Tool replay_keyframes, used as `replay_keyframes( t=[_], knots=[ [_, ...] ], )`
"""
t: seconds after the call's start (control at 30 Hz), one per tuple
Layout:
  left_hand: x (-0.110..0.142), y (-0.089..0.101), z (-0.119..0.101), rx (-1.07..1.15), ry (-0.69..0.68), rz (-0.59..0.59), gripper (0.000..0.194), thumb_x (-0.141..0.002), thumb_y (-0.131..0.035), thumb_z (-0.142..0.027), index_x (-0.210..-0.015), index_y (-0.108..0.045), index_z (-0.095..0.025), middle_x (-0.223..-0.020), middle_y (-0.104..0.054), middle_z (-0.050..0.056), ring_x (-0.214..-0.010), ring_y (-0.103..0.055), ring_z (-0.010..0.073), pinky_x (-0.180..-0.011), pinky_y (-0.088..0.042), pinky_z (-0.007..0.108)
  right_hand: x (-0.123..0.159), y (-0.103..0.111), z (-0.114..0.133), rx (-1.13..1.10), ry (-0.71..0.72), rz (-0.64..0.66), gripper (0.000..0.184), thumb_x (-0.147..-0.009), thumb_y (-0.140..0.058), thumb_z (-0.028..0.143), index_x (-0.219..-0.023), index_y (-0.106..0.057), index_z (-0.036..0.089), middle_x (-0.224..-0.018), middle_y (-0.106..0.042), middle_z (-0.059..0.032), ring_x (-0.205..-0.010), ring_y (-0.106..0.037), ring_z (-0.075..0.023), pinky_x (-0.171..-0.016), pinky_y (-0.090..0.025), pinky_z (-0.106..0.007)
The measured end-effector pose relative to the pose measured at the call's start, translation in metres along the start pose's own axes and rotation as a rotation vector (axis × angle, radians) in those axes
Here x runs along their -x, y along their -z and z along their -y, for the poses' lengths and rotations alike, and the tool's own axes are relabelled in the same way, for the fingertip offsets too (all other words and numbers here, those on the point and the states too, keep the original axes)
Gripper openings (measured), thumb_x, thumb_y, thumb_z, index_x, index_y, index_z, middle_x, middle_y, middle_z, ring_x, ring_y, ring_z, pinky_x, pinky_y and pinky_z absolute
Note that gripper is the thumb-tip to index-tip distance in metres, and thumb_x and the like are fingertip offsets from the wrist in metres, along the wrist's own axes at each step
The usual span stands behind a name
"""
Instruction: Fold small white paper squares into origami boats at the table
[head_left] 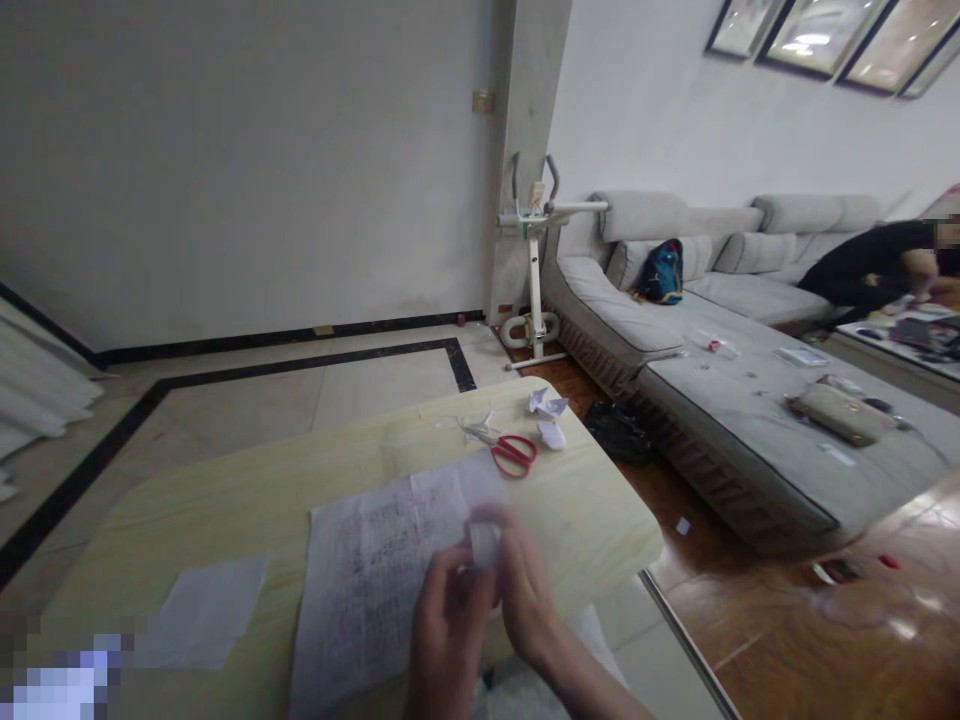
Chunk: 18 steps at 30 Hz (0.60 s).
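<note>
My left hand and right hand have their fingers bent in close, holding a small white paper between them. It looks blurry, up over the edge of my big printed sheet. Red-handled scissors and folded paper bits lie farther up the bench.

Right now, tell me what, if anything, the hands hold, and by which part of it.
A small white piece, seemingly paper, held between the left hand and right hand; blur hides exactly which part each grips.
</note>
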<state>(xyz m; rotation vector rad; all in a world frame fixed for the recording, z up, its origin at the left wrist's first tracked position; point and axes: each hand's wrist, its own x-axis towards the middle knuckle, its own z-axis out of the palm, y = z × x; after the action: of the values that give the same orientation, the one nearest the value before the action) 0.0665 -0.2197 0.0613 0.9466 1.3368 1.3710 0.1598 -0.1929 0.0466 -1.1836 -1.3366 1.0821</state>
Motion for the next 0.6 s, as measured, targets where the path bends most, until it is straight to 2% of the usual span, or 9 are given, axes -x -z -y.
replay_keyframes(
  t=[0.17,0.27,0.33,0.43,0.53,0.6],
  knots=[
    [-0.004,-0.001,0.01,0.006,0.026,0.046,0.038,-0.066,-0.075,-0.047,-0.085,-0.059,-0.018,-0.069,-0.065,0.001,-0.062,-0.062,0.0154,-0.054,-0.05,0.023,0.003,0.002,0.0,-0.03,0.002,0.004,0.059,-0.092,-0.02,0.064,-0.113,-0.057,0.023,-0.109,-0.063,-0.0074,-0.104,-0.058,-0.024,-0.094,-0.045,-0.038],
    [-0.009,0.003,0.018,-0.022,0.019,0.052,0.036,-0.068,-0.073,-0.045,-0.089,-0.06,-0.019,-0.073,-0.068,0.002,-0.064,-0.065,0.0171,-0.057,-0.053,0.025,0.004,0.008,0.0,-0.039,-0.016,0.035,0.06,-0.091,-0.024,0.065,-0.121,-0.054,0.023,-0.12,-0.06,-0.0086,-0.115,-0.053,-0.0259,-0.1,-0.041,-0.04],
    [-0.013,0.007,0.021,-0.063,0.017,0.096,0.035,-0.071,-0.071,-0.045,-0.092,-0.061,-0.019,-0.077,-0.07,0.003,-0.068,-0.067,0.0187,-0.062,-0.056,0.027,0.003,0.014,0.0,-0.043,-0.049,0.059,0.057,-0.091,-0.032,0.063,-0.126,-0.052,0.024,-0.124,-0.058,-0.0092,-0.118,-0.051,-0.0264,-0.1,-0.041,-0.041],
    [-0.017,0.014,0.022,-0.093,0.017,0.172,0.034,-0.074,-0.069,-0.043,-0.097,-0.064,-0.019,-0.094,-0.071,0.007,-0.08,-0.069,0.0213,-0.069,-0.058,0.03,-0.004,0.023,0.0,-0.05,-0.117,0.083,0.048,-0.089,-0.048,0.055,-0.126,-0.053,0.024,-0.118,-0.06,-0.0087,-0.111,-0.056,-0.0248,-0.095,-0.045,-0.039],
    [-0.019,0.017,0.02,-0.094,-0.049,0.117,0.03,-0.075,-0.069,-0.041,-0.097,-0.067,-0.02,-0.115,-0.066,0.01,-0.1,-0.066,0.025,-0.073,-0.058,0.03,-0.011,0.029,-0.002,-0.093,-0.165,0.094,0.038,-0.087,-0.057,0.048,-0.114,-0.06,0.022,-0.1,-0.063,-0.0062,-0.095,-0.06,-0.0216,-0.085,-0.049,-0.035],
    [-0.019,0.018,0.018,-0.094,-0.103,0.081,0.027,-0.077,-0.068,-0.039,-0.097,-0.067,-0.021,-0.12,-0.063,0.011,-0.107,-0.063,0.0256,-0.077,-0.057,0.03,-0.014,0.03,-0.003,-0.165,-0.19,0.112,0.036,-0.084,-0.061,0.048,-0.107,-0.061,0.02,-0.086,-0.062,-0.0038,-0.08,-0.06,-0.0186,-0.074,-0.051,-0.032]
  ],
)
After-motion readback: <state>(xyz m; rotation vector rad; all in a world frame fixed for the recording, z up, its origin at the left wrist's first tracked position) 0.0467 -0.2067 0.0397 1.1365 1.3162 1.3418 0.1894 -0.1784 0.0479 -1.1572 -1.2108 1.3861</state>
